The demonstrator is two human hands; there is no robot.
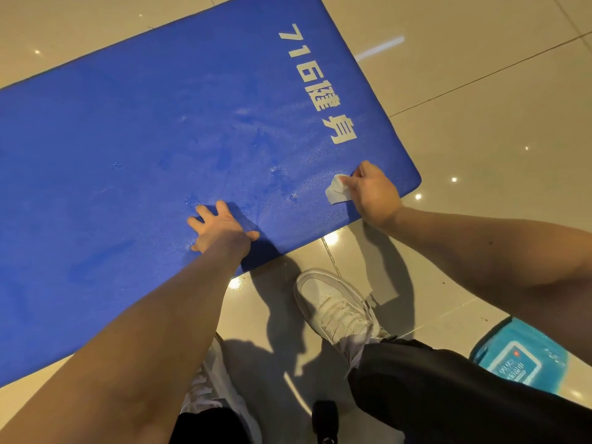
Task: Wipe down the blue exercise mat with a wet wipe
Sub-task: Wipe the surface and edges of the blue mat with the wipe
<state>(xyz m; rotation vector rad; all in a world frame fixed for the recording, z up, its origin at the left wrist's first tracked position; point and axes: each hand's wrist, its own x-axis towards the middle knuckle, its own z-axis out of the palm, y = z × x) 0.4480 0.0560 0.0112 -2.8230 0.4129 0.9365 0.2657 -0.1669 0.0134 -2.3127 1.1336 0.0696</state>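
Near the right corner of the blue exercise mat (144, 139) on the floor (480, 139): grips wet wipe (335, 191) in curled fingers (349, 180) of right hand (374, 195) for scrubbing; presses left hand (221, 229) flat and open, likely to steady mat

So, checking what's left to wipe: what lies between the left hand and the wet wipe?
Head view: only bare blue mat, faintly smudged, lies between the left hand and the wet wipe that the right hand pinches.
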